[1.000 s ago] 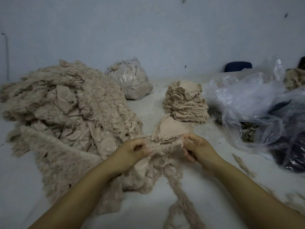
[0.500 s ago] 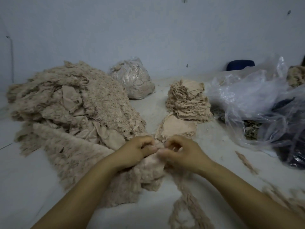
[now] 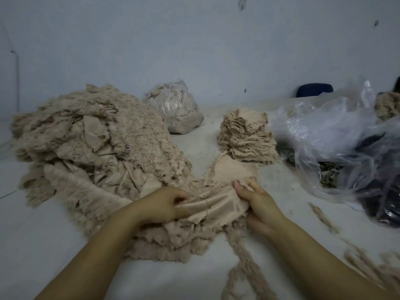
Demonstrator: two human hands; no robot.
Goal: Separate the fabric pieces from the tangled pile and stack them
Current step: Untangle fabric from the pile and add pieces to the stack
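A big tangled pile (image 3: 91, 148) of beige frayed fabric fills the left of the white surface. A tall stack (image 3: 246, 137) of separated beige pieces stands at centre right, with a single flat piece (image 3: 233, 169) lying in front of it. A smooth beige fabric piece (image 3: 216, 204) is stretched between my hands at the pile's near end. My left hand (image 3: 160, 204) grips its left edge with curled fingers. My right hand (image 3: 257, 202) holds its right edge, fingers over the top and thumb below.
A filled clear bag (image 3: 175, 109) of beige scraps sits at the back by the wall. Crumpled clear plastic bags (image 3: 337, 137) with dark contents crowd the right side. Frayed thread strands (image 3: 244, 267) trail toward the near edge, and loose scraps (image 3: 368, 267) lie at lower right.
My hands, close together half a second ago, have drawn apart, spreading a smooth fabric piece out of the fuzzy bundle. The right hand moved to the right.
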